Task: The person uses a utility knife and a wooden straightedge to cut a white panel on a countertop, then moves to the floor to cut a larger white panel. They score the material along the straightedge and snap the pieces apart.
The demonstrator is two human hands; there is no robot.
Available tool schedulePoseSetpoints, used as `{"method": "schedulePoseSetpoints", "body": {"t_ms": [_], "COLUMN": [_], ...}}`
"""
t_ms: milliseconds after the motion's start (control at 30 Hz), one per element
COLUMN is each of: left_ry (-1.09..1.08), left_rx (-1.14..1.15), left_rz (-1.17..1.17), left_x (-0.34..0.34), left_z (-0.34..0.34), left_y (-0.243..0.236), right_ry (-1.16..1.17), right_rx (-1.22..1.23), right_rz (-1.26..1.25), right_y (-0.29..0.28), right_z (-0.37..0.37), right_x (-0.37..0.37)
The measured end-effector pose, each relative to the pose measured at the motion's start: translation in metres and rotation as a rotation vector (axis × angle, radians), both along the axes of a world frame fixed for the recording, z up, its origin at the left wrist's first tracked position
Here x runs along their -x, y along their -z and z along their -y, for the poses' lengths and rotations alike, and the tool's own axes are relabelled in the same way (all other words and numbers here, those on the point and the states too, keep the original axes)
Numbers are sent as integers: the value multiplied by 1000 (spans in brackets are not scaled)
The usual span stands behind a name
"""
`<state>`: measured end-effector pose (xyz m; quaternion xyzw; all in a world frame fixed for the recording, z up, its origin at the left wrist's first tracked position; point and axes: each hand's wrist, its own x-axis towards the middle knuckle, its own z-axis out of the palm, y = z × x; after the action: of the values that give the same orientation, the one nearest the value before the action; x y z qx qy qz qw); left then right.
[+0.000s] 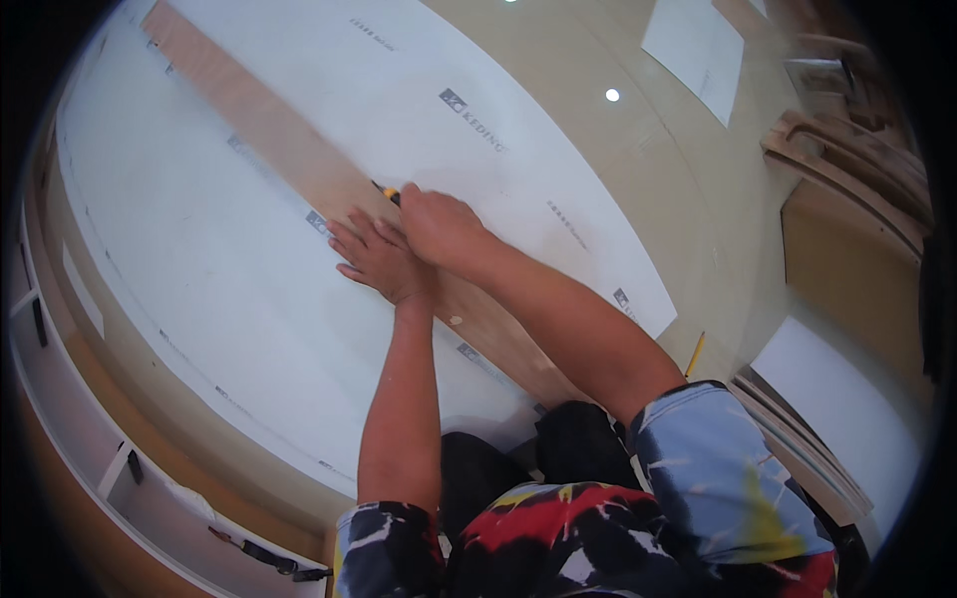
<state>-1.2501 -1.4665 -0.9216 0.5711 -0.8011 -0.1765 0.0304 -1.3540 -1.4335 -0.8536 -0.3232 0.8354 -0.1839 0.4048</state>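
Note:
A large white sheet [229, 299] with printed marks lies flat on the floor under me. Across it, from far left to near right, runs a long, narrow wooden board [254, 125]. My left hand [374, 257] presses flat on the board, fingers spread. Just beyond it, my right hand [439, 227] is closed around a utility knife [392, 195] with a yellow and black body. The knife's dark tip points far left, at the board's right edge. Most of the handle is hidden in my fist.
A yellow pencil [695, 354] lies right of the sheet. Curved wooden pieces [847, 164] and stacked strips [807, 448] are at the right. A white panel [695, 55] lies far right on the tan floor [588, 60]. A white frame [75, 429] with a dark-handled tool [269, 556] borders the left.

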Motion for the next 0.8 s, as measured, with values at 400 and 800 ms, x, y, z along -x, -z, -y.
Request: {"method": "schedulePoseSetpoints", "body": {"t_ms": [400,800], "left_ry": [35,54], "left_rx": [98,159], "left_rz": [-40,-34], "left_x": [-4,-4], "left_z": [4,8], "left_y": [5,8], "right_ry": [58,63], "right_rx": [-241,-316], "right_rz": [142,105], "right_y": [-15,-25], "right_z": [-210,-398], "right_x": [-90,-171]}}
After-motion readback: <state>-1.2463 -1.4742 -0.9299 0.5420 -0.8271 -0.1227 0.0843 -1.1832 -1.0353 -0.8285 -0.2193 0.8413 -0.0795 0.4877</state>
